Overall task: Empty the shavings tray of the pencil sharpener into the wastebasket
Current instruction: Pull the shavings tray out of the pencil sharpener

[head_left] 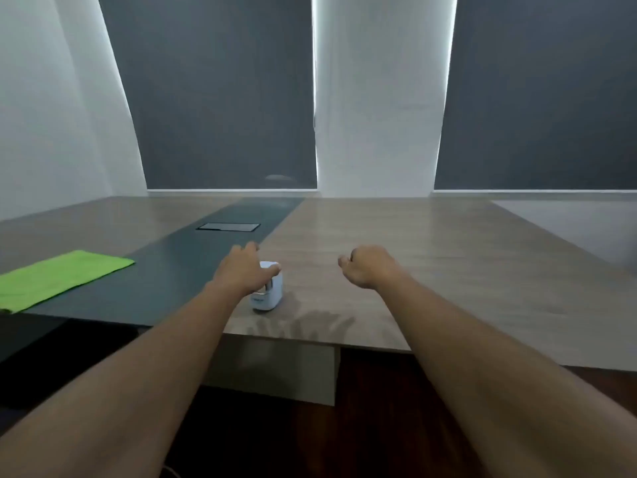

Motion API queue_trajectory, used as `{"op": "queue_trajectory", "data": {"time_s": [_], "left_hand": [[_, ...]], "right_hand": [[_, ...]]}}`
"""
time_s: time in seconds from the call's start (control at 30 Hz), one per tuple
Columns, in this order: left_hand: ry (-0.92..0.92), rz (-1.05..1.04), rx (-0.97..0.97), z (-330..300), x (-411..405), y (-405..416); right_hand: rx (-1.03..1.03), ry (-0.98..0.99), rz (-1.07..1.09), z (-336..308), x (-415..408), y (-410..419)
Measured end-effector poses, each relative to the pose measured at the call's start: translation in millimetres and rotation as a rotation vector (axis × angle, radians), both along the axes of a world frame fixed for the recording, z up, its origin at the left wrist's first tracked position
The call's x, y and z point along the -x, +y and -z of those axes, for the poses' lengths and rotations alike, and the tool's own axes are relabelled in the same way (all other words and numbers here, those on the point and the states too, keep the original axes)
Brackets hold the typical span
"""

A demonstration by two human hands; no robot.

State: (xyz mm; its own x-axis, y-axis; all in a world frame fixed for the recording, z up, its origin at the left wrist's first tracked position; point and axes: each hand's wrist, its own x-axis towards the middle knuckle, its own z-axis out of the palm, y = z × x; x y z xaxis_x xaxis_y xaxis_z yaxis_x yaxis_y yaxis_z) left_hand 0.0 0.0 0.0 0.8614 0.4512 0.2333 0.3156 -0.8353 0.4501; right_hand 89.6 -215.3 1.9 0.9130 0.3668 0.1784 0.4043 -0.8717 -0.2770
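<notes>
Both hands over table's near edge.
Left hand (pixel 243 270) spread, cupping pencil sharpener (pixel 269 288); right hand (pixel 367 267) loosely curled, empty.

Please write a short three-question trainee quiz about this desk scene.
1. True or false: the left hand is on the sharpener.
2. Which lies furthest left on the table: A) sharpener, B) green cloth, C) right hand?
3. Fill in: the right hand holds ____.

Key: 1 true; 2 B; 3 nothing, it hovers loosely curled, apart from the sharpener.
</notes>
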Motion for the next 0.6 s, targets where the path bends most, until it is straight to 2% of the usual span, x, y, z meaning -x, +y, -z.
{"op": "queue_trajectory", "data": {"time_s": [0.17, 0.4, 0.5, 0.6], "left_hand": [[-0.001, -0.031, 0.137, 32, -12, 13], [-0.128, -0.032, 0.198, 58, -35, 15], [-0.202, -0.066, 0.313, 61, -46, 14], [-0.316, -0.096, 0.597, 56, -53, 9]], "right_hand": [[-0.003, 0.049, -0.045, 20, -8, 16], [-0.017, 0.028, -0.032, 29, -22, 19], [-0.136, 0.08, -0.012, 28, -25, 21], [-0.397, 0.321, 0.0, 26, -28, 24]]}}
